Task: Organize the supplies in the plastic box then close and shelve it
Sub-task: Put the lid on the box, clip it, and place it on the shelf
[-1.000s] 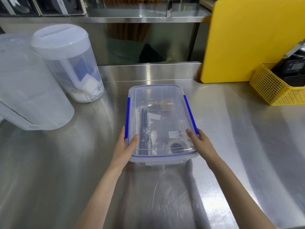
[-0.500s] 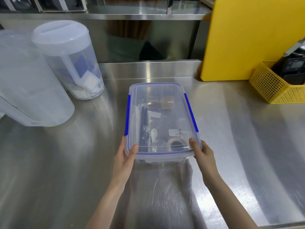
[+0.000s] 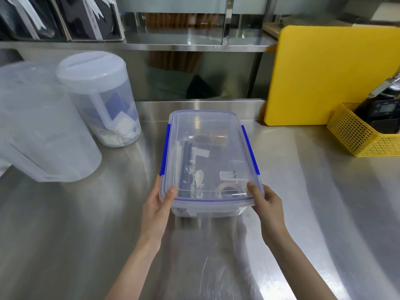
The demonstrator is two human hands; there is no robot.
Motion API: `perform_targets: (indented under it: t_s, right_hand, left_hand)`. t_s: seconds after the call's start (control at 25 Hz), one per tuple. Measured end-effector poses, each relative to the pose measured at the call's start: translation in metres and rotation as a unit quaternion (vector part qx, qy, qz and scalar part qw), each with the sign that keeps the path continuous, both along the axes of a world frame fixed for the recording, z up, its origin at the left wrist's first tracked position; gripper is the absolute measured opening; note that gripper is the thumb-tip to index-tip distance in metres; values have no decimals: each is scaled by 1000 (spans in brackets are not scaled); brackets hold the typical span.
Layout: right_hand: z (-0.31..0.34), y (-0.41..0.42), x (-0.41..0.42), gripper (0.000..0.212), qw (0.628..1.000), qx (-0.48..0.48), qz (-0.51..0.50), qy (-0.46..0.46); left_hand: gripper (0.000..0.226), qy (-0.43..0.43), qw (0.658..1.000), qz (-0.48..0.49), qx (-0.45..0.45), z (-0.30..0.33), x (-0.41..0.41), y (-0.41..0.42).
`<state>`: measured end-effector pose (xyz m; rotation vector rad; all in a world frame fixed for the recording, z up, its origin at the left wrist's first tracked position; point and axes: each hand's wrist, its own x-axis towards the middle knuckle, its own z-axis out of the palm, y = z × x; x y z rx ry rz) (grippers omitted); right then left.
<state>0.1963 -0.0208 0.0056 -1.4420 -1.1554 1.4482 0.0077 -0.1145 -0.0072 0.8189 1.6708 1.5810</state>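
**Box gripped at its near corners**

The box (image 3: 211, 163) sits mid-table (image 3: 86, 224), lid on. Left hand (image 3: 157, 207) at 7 o'clock and right hand (image 3: 267, 205) at 5 both clasp it, thumbs on top. Light, stiff, slick plastic (contents loose), so carry it level. Both hands have slid nearer the corners.

Steel counter (image 3: 65, 234), steel shelf (image 3: 194, 47) behind; yellow board (image 3: 329, 76) leaning against backsplash.

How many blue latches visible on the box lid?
2: one blue latch on the lid's left long edge, another on its right long edge. A clear tab shows at the near end; the far end may hide another.
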Motion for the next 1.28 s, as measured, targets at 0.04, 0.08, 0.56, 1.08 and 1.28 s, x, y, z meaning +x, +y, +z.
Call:
perform_targets:
  t_s: [0.04,0.08,0.56,1.08,1.28]
  right_hand:
    - [6,7,-4,26,1000,8,0,2]
    - [11,13,-7,25,1000,15,1,4]
    - [97,120,-66,26,992,123,6,4]
    - [151,240,-123,35,980,196,32,9]
    - [166,274,-142,30,973,223,51,11]
  left_hand:
    - [67,1,1000,3,9,5,-3,6]
    - [66,3,1000,8,20,10,-7,11]
    - [61,31,992,28,123,84,-60,113]
    - [32,68,985,42,155,158,-118,221]
    - [25,78,986,38,144,163,-142,252]
